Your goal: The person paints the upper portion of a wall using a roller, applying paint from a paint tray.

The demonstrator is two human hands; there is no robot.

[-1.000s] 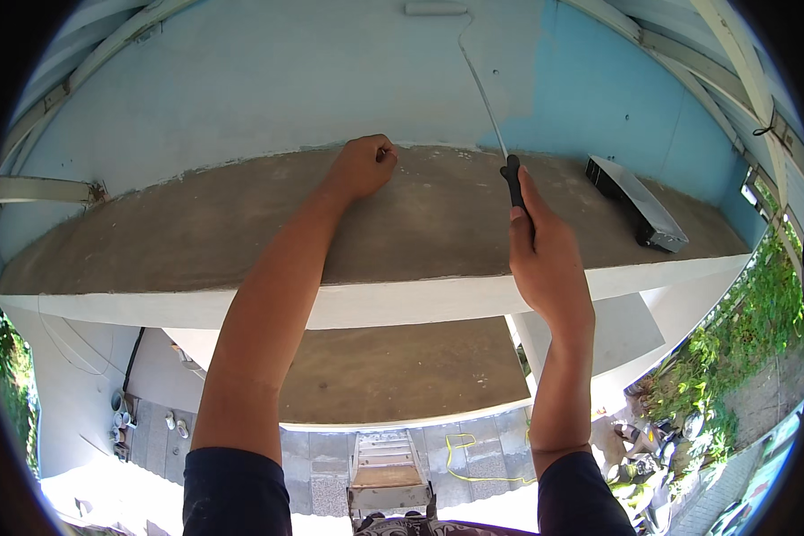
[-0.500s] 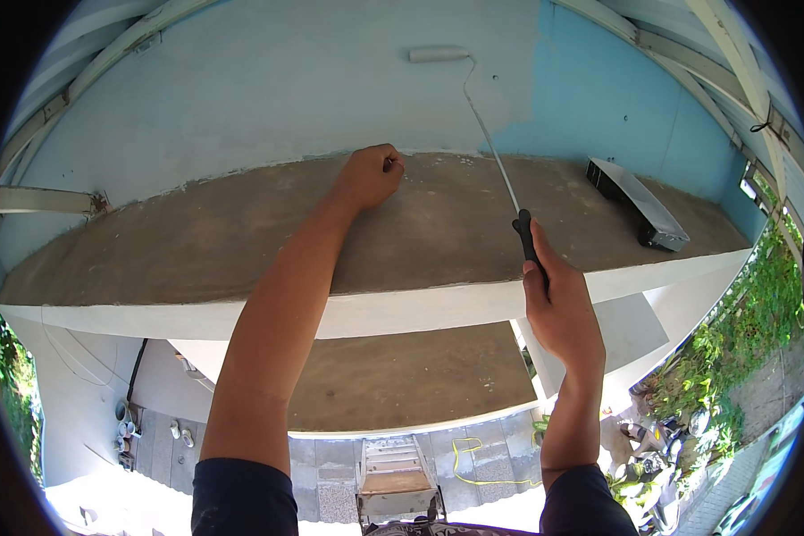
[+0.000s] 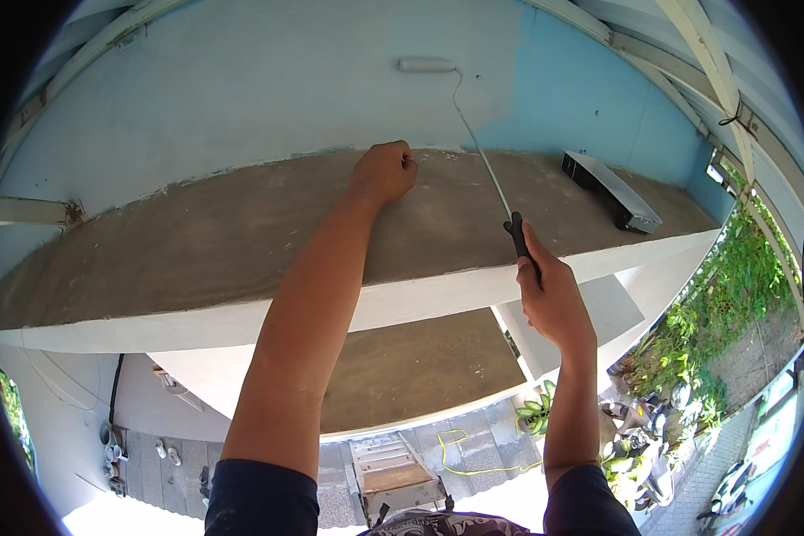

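Roller is up at the wall, on its paler part, to the left of the brighter blue area. Your right hand has its fingers clamped on the black handle, above the ledge near its front edge. Your left hand is near the ledge's back edge, fingers curled together; whether it touches, I cannot tell. One tray lies slanted near the ledge's right end.

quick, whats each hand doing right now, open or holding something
Left hand: closed in a fist, contents cannot be told.
Right hand: closed around the paint roller's black handle.
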